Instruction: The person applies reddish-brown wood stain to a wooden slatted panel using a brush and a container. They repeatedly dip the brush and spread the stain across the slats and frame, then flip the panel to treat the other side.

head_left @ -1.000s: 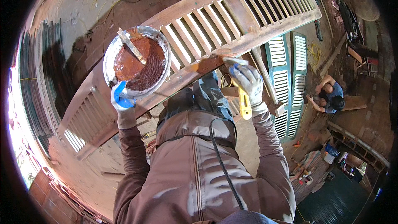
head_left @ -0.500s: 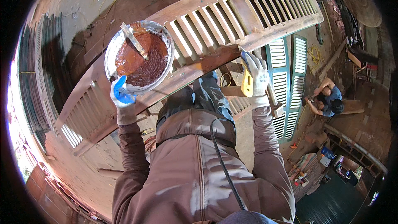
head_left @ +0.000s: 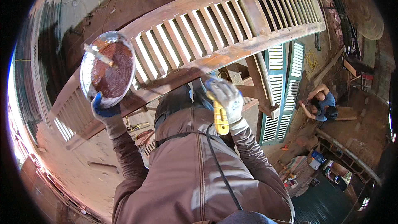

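Observation:
In my left hand [head_left: 108, 116], gloved in white and blue, is a round pale tub [head_left: 86, 84] held by its near rim. Reddish-brown paste [head_left: 117, 74] fills it, and a smeared flat stick [head_left: 98, 54] leans in the paste. The tub is tilted, over the left part of a long wooden louvred shutter [head_left: 240, 50]. My gloved right hand [head_left: 229, 98] closes around a yellow-handled tool [head_left: 220, 121], which looks like a putty knife or scraper. Its blade is blurred and mostly hidden, near the shutter's front rail.
Green louvred shutters [head_left: 277, 79] lie beyond the wooden trestle [head_left: 262, 81] on the right. Another person [head_left: 325, 103] sits farther right. Dark slats [head_left: 27, 79] are stacked at far left. Yellow cable [head_left: 311, 60] lies coiled on the floor.
The tub has moved left and tipped more in my left hand. My right hand has drawn left and back toward my body with the yellow-handled tool, away from the shutter's rail.

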Demonstrator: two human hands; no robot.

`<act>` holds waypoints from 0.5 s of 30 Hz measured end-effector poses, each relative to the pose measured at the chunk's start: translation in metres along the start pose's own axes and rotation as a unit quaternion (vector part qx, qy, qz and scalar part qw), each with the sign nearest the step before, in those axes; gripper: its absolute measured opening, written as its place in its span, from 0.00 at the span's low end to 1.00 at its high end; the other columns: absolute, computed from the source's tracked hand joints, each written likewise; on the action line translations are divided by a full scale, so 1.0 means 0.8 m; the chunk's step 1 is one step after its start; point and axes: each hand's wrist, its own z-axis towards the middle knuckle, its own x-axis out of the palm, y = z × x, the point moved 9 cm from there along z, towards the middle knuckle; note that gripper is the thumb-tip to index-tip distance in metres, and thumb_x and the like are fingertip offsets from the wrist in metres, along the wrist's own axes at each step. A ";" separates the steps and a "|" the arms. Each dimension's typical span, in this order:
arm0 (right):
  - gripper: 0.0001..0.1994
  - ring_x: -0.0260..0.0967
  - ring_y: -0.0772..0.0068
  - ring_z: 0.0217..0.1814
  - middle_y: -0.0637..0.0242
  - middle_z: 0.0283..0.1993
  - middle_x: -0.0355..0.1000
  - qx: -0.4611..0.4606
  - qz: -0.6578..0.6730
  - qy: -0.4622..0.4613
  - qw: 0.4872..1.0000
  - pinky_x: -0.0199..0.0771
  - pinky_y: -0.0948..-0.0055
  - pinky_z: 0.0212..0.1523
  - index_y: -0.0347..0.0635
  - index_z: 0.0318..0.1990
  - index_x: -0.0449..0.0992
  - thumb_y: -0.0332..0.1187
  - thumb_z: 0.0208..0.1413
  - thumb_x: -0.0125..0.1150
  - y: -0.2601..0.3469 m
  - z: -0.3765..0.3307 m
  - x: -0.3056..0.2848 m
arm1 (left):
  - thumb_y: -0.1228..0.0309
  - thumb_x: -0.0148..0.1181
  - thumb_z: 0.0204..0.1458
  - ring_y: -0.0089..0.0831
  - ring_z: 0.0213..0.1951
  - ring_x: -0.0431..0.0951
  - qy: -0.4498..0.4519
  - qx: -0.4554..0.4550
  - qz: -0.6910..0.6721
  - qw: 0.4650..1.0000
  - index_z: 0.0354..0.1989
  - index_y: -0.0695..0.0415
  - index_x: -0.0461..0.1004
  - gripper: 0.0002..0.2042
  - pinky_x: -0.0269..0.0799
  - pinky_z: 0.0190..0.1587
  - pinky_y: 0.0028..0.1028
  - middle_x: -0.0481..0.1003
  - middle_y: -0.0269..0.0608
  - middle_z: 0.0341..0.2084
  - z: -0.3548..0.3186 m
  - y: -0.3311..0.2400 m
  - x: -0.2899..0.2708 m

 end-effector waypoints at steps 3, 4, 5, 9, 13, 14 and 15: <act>0.22 0.74 0.63 0.50 0.68 0.49 0.76 0.000 -0.073 -0.076 0.994 0.78 0.64 0.46 0.50 0.48 0.81 0.37 0.41 0.74 -0.033 -0.002 -0.023 | 0.68 0.55 0.55 0.46 0.52 0.77 -0.067 -0.007 0.012 0.998 0.42 0.60 0.78 0.12 0.75 0.56 0.51 0.77 0.49 0.48 0.009 -0.012 -0.070; 0.22 0.73 0.63 0.51 0.69 0.49 0.76 -0.012 -0.089 -0.071 0.993 0.78 0.64 0.47 0.50 0.48 0.81 0.37 0.41 0.74 -0.045 -0.004 -0.018 | 0.68 0.56 0.55 0.47 0.51 0.77 -0.067 -0.042 -0.053 0.995 0.40 0.59 0.78 0.10 0.77 0.54 0.52 0.78 0.48 0.46 0.017 -0.011 -0.095; 0.22 0.72 0.62 0.52 0.69 0.50 0.76 -0.024 -0.104 -0.068 0.992 0.77 0.63 0.48 0.50 0.48 0.81 0.37 0.41 0.74 -0.054 -0.006 -0.011 | 0.68 0.56 0.55 0.47 0.50 0.78 -0.078 -0.015 -0.016 0.997 0.40 0.59 0.79 0.10 0.77 0.53 0.52 0.78 0.48 0.46 0.022 -0.017 -0.126; 0.19 0.70 0.63 0.56 0.76 0.55 0.74 -0.057 -0.137 -0.019 0.989 0.74 0.60 0.52 0.59 0.48 0.82 0.36 0.44 0.66 -0.053 -0.023 0.028 | 0.67 0.57 0.54 0.48 0.50 0.78 -0.128 -0.016 0.007 0.992 0.40 0.58 0.79 0.10 0.77 0.51 0.54 0.78 0.48 0.45 0.022 -0.016 -0.173; 0.18 0.71 0.66 0.56 0.75 0.55 0.76 -0.067 -0.061 0.003 0.996 0.76 0.66 0.49 0.58 0.46 0.83 0.36 0.43 0.67 -0.030 -0.029 0.014 | 0.66 0.58 0.53 0.47 0.50 0.78 -0.142 0.034 0.072 0.987 0.41 0.58 0.79 0.11 0.77 0.51 0.53 0.78 0.48 0.45 0.012 -0.024 -0.170; 0.18 0.72 0.65 0.55 0.73 0.53 0.77 -0.048 -0.027 0.008 0.998 0.76 0.66 0.50 0.54 0.45 0.83 0.35 0.42 0.68 -0.035 -0.028 0.002 | 0.67 0.58 0.52 0.47 0.49 0.78 -0.144 0.040 0.081 0.985 0.41 0.58 0.79 0.11 0.77 0.51 0.52 0.78 0.48 0.45 0.009 -0.026 -0.174; 0.19 0.72 0.62 0.53 0.69 0.51 0.77 -0.065 -0.036 -0.030 0.997 0.76 0.64 0.50 0.51 0.47 0.82 0.34 0.43 0.68 -0.037 -0.026 -0.013 | 0.67 0.59 0.52 0.47 0.49 0.78 -0.145 0.047 0.089 0.984 0.41 0.58 0.79 0.12 0.77 0.52 0.51 0.78 0.48 0.45 0.009 -0.026 -0.175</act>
